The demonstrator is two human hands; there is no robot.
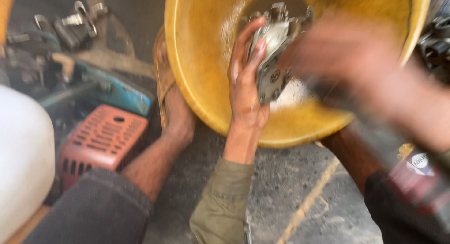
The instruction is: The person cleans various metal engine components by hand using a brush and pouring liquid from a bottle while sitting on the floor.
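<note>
At the far left, one rounded white container (21, 155) is filling the edge of the view. Beside it, one orange slotted plastic cover (101, 138) is lying on the grey floor (281, 178), with one blue tool body (110, 91) just behind it and a cluster of dark metal parts (75, 23) farther back; their number cannot be told.

One bare leg and foot (176, 117) in a sandal are stretching toward one large yellow basin (201, 65), which is tilted toward the camera and touching the foot.

In the middle, the left hand (246, 84), coming out of an olive sleeve (222, 202), is reaching up into the basin. Its grip is closed around one grey metal engine part (274, 51), fingers wrapping the part's left edge, holding it upright inside the basin above a pale wet patch.

To the right, the right hand (347, 61) is sweeping across the part in heavy blur. It cannot be told whether its grip is open or closed, though a dark blurred shape is running down from it. One yellow painted line (304, 206) is crossing the floor below.
</note>
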